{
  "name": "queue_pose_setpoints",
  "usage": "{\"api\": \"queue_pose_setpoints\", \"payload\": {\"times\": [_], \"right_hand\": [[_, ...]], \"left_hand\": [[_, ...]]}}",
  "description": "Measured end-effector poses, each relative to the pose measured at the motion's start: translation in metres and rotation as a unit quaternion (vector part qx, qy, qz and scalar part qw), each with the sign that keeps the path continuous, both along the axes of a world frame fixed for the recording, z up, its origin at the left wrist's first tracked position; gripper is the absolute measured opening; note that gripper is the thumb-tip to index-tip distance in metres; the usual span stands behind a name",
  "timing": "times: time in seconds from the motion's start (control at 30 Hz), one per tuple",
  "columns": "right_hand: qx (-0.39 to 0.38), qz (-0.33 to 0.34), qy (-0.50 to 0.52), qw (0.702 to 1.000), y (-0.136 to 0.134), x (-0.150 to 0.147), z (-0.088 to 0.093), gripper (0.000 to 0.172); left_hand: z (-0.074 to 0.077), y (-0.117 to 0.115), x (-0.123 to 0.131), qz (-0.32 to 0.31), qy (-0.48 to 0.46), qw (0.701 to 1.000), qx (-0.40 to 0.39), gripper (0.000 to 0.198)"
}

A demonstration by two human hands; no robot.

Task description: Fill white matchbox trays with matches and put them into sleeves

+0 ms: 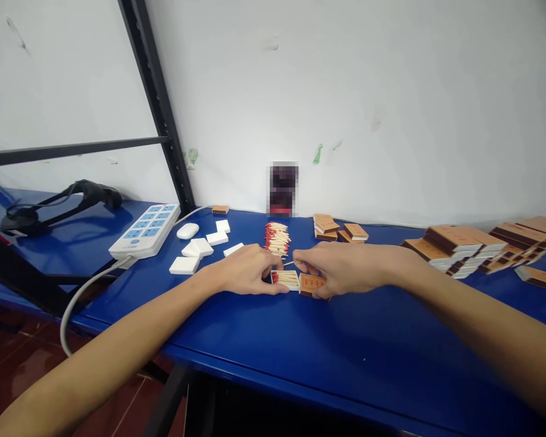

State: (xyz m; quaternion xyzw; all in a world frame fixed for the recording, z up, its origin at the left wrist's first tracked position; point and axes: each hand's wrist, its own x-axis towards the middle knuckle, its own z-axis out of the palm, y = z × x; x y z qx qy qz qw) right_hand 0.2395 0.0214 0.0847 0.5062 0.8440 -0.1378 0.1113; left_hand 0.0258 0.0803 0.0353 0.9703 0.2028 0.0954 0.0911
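My left hand [255,270] grips the left end of a white matchbox tray [293,287], fingers behind and thumb in front. Red-tipped matches [287,278] lie inside it, heads to the left. My right hand [321,267] pinches an orange and brown matchbox sleeve [310,283] with printed characters. The sleeve lies in line with the tray, at its right end; whether the tray's end is inside it I cannot tell. Just behind the hands lies a heap of loose matches [277,240], most heads to the left. A single match [289,263] lies between the heap and the tray.
White matchbox pieces [184,265], a white rounded case [187,231] and a power strip [145,230] lie left. Matchboxes [326,224] sit behind my right hand, with stacks [459,243] farther right. A blurred-out item [282,189] stands by the wall. Black shelf posts [157,91] rise left.
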Motion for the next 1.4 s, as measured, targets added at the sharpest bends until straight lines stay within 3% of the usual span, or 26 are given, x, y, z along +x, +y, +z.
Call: {"api": "queue_pose_setpoints", "payload": {"times": [0.4, 0.7, 0.97, 1.23, 1.4], "right_hand": [[0.005, 0.027, 0.031, 0.999, 0.003, 0.002, -0.001, 0.020], [0.004, 0.071, 0.086, 0.994, 0.008, 0.000, -0.005, 0.020], [0.047, 0.083, 0.137, 0.986, 0.006, -0.012, -0.009, 0.019], [0.048, 0.083, 0.152, 0.984, 0.007, -0.012, -0.016, 0.019], [0.051, 0.080, 0.147, 0.985, 0.008, -0.010, -0.017, 0.018]], "left_hand": [[0.000, -0.001, 0.000, -0.026, -0.003, 1.000, -0.006, 0.041], [-0.002, -0.002, 0.002, -0.005, -0.015, 0.999, -0.052, 0.042], [-0.010, -0.001, 0.006, 0.033, -0.084, 0.983, -0.159, 0.058], [-0.003, -0.001, 0.004, 0.029, -0.100, 0.967, -0.233, 0.050], [-0.002, 0.005, -0.001, -0.009, -0.105, 0.955, -0.276, 0.030]]}}
